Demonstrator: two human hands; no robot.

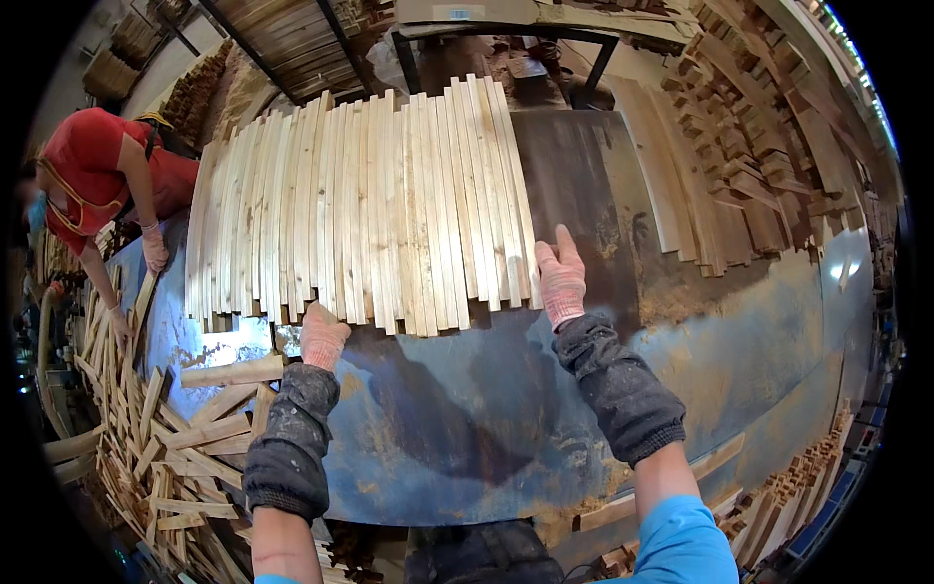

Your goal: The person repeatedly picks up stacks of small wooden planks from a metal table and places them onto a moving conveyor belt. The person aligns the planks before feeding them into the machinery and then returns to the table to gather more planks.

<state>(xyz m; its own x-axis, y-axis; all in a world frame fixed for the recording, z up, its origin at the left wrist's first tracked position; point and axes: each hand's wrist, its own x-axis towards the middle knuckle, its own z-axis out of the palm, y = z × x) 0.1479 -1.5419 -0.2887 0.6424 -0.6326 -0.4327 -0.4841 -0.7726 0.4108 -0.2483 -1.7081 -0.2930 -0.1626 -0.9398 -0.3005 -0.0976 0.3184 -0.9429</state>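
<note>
While both gloved hands press on the row of wooden slats [360, 209] lying side by side on the dark metal surface [467, 419], the left hand [322, 337] curls its grip at the row's near edge; the right hand [561, 279] lies flat, fingers together, against the row's right end; beyond the row's left end, a person in red [102, 180] bends over loose slats [156, 438].

A person in red [92, 180] bends left of the metal table [467, 428]; loose wood offcuts [165, 448] lie below them.
</note>
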